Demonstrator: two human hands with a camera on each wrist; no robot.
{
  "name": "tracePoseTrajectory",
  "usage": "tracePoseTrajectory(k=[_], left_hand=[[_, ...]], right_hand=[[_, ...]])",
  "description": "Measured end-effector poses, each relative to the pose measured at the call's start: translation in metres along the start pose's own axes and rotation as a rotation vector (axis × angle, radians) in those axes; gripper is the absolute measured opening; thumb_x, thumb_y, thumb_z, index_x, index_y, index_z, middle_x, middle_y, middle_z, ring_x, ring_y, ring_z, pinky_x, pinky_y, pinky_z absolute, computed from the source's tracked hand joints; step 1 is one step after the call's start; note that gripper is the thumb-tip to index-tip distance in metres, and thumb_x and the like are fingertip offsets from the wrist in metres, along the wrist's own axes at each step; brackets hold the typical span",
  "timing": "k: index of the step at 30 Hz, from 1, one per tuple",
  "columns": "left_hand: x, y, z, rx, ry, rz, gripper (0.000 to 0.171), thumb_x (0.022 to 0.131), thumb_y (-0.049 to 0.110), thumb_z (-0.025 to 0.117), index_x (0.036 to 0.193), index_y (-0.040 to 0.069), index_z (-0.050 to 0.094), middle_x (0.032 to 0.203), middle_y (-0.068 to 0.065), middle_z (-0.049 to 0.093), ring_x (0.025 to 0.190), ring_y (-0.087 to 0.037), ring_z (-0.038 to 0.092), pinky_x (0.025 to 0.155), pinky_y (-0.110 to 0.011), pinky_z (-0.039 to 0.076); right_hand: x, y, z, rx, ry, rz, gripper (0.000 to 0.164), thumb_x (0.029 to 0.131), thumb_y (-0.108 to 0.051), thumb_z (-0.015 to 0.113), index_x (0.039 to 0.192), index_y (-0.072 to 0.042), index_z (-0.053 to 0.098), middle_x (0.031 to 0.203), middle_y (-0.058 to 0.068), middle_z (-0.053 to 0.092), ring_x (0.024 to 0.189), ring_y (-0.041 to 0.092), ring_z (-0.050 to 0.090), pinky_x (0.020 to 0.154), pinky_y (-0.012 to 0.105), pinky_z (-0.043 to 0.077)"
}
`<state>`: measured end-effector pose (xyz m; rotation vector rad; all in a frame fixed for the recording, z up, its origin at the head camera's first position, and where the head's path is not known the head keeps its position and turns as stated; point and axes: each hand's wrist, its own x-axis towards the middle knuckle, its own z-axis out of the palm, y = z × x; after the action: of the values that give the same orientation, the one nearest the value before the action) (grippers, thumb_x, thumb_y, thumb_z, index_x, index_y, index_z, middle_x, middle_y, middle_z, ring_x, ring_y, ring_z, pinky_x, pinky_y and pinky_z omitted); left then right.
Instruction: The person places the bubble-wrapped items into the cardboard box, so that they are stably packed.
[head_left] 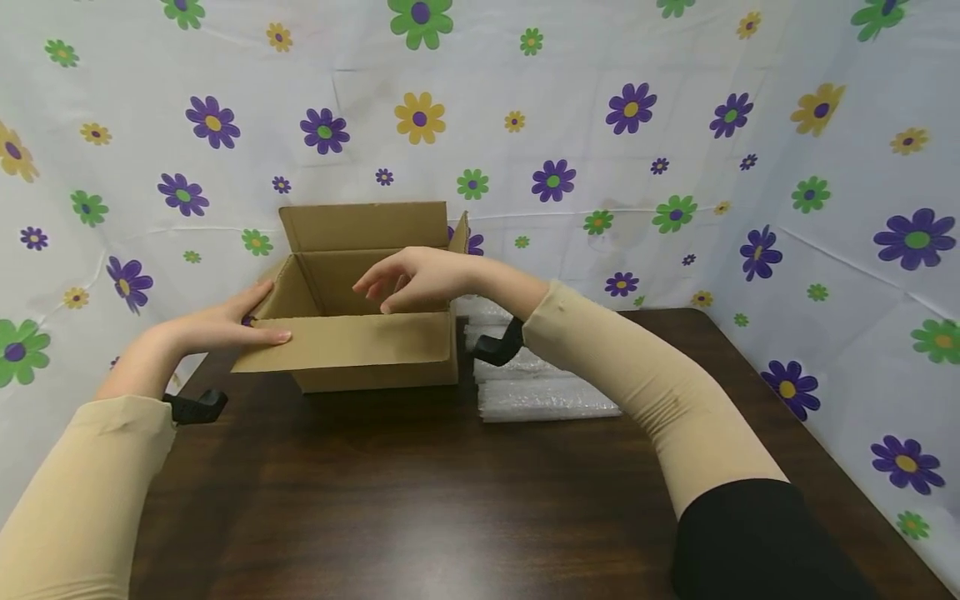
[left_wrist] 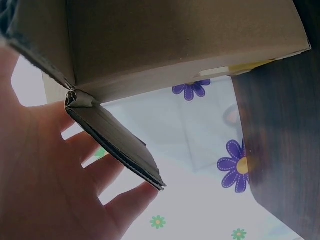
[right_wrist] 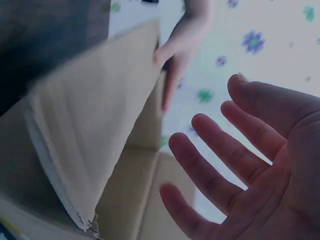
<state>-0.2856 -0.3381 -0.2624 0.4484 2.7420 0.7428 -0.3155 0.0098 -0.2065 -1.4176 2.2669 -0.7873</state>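
So, closest in, tan sleeves are covering both forearms, with black fabric showing further up the right arm. The dark wood tabletop is sitting underneath. The left hand is grasping the box at its near left corner, thumb resting on the front flap and fingers lying along the outside of the left flap. The right hand is hovering above the box's opening, fingers loosely bent and holding nothing. The box is standing open toward the back left of the tabletop, back flap sticking up. Just to its right, bubble wrap is lying flat. Behind it all, a white flowery sheet is hanging.
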Motion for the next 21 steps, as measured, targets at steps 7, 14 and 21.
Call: tracePoseTrajectory(k=[7, 14, 21], left_hand=[[0.0, -0.002, 0.0, -0.007, 0.001, 0.012, 0.103, 0.092, 0.038, 0.064, 0.153, 0.004, -0.012, 0.156, -0.028, -0.015, 0.14, -0.05, -0.012, 0.102, -0.075, 0.006], [-0.001, -0.001, 0.0, -0.023, -0.003, 0.02, 0.102, 0.092, 0.037, 0.063, 0.153, 0.005, -0.012, 0.156, -0.029, -0.015, 0.14, -0.051, -0.012, 0.1, -0.076, 0.006], [-0.001, 0.0, 0.0, -0.039, -0.012, 0.038, 0.101, 0.092, 0.035, 0.063, 0.154, 0.006, -0.013, 0.156, -0.028, -0.015, 0.14, -0.051, -0.01, 0.1, -0.076, 0.008]], right_hand=[[-0.056, -0.012, 0.007, 0.064, -0.013, -0.127, 0.043, 0.094, -0.014, 0.063, 0.137, -0.011, 0.056, 0.126, 0.0, 0.061, 0.106, 0.016, 0.062, 0.087, 0.031, 0.05], [-0.102, 0.006, 0.017, 0.065, 0.021, -0.115, 0.046, 0.095, -0.017, 0.063, 0.139, -0.009, 0.053, 0.132, 0.008, 0.059, 0.111, 0.019, 0.06, 0.095, 0.037, 0.046], [-0.138, 0.049, 0.032, 0.099, 0.055, -0.065, 0.056, 0.089, -0.021, 0.072, 0.14, -0.011, 0.052, 0.131, -0.001, 0.059, 0.113, 0.014, 0.058, 0.099, 0.042, 0.043]])
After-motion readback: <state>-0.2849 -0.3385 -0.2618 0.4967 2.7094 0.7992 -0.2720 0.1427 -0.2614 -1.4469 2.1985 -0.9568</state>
